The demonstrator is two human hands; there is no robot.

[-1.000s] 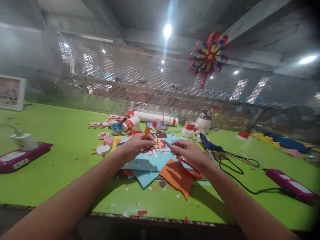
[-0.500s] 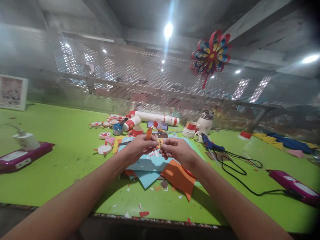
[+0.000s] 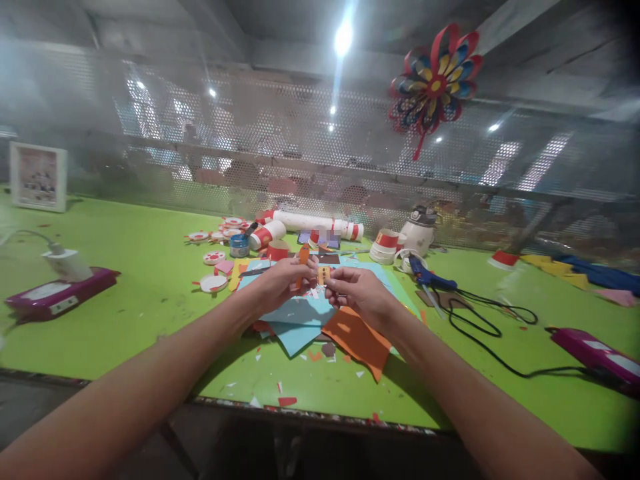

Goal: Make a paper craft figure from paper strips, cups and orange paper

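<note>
Both my hands meet over a pile of coloured paper on the green table [image 3: 130,280]. My left hand [image 3: 283,283] is closed, with an orange paper piece [image 3: 303,255] sticking up from its fingers. My right hand [image 3: 357,293] pinches a small yellow and red paper piece [image 3: 324,274] that the left fingertips also touch. Under the hands lie a light blue sheet [image 3: 295,320] and an orange sheet [image 3: 357,340]. The red scissors do not show now.
White and red paper tubes [image 3: 310,228], cups [image 3: 386,245] and round paper discs [image 3: 210,283] lie behind the hands. A blue glue gun [image 3: 425,275] with a black cord [image 3: 480,327] is to the right. Purple devices [image 3: 55,293] sit at both sides. Paper scraps dot the near edge. A paper pinwheel [image 3: 435,77] hangs above.
A second ago my right hand held red scissors beside the paper piece. It has since let them go and moved left to pinch the small piece together with the left hand.
</note>
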